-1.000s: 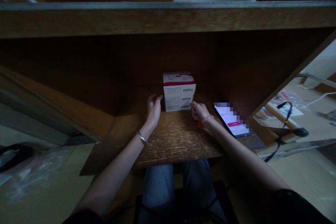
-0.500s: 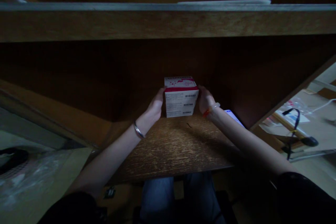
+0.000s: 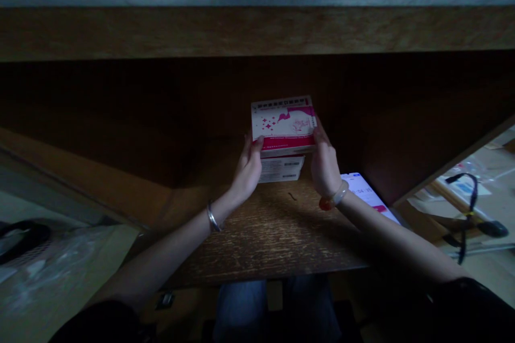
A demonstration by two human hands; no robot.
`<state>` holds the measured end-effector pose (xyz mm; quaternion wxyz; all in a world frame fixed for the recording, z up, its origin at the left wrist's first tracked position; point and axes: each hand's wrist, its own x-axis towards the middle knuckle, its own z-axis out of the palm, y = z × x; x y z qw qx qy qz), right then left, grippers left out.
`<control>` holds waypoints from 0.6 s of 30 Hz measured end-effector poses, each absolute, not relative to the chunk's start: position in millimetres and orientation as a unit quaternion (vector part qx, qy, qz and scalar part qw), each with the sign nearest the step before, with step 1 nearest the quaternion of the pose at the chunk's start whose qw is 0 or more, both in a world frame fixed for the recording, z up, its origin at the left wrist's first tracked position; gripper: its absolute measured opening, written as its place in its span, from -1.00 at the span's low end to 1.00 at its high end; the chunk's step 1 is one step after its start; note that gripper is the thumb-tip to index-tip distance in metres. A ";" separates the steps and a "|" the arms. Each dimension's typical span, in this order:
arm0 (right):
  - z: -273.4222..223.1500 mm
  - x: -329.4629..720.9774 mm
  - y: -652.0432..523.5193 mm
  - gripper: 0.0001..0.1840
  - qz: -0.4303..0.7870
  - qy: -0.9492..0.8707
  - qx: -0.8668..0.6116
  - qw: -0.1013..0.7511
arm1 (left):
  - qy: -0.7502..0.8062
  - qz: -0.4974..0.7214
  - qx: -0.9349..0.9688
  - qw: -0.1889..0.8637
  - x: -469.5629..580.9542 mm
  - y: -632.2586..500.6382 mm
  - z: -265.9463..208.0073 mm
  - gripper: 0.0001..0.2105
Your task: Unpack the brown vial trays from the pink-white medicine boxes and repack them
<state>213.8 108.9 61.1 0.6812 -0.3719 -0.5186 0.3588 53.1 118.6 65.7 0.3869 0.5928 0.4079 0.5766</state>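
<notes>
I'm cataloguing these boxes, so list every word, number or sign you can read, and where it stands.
No text reads clearly enough to quote.
Pink-and-white box: dark row of characters and smaller print, too blurred.
Boxes beneath: fine print and barcodes, too small.
Phone: digits on screen, too blurred.

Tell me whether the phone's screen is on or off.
On. The phone glows, with dark digits and a pink-red patch showing; the right forearm hides part of it.
</notes>
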 end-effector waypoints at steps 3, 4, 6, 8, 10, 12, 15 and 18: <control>68.6 212.9 93.1 -0.54 0.364 -0.511 -0.333 0.704 | 0.383 0.604 0.609 0.342 54.9 103.7 65.5 -0.70; 70.9 212.4 89.7 -0.53 0.374 -0.506 -0.318 0.709 | 0.375 0.616 0.606 0.336 54.5 100.6 65.4 -0.69; 76.6 211.5 85.9 -0.48 0.411 -0.498 -0.298 0.703 | 0.360 0.640 0.586 0.342 53.1 97.8 66.6 -0.66; 84.2 211.1 84.6 -0.48 0.459 -0.484 -0.294 0.685 | 0.343 0.657 0.564 0.365 51.4 97.1 70.8 -0.62; 92.2 211.3 83.3 -0.58 0.499 -0.466 -0.297 0.667 | 0.331 0.658 0.548 0.396 50.2 94.5 77.2 -0.58; 98.2 211.5 80.3 -0.69 0.529 -0.451 -0.304 0.652 | 0.329 0.642 0.540 0.434 48.8 87.4 83.0 -0.54; 100.2 211.3 71.8 -0.73 0.557 -0.431 -0.314 0.637 | 0.333 0.616 0.535 0.474 44.4 70.5 84.2 -0.50; 95.5 212.0 60.3 -0.68 0.587 -0.405 -0.319 0.624 | 0.351 0.598 0.532 0.486 35.6 54.7 77.7 -0.50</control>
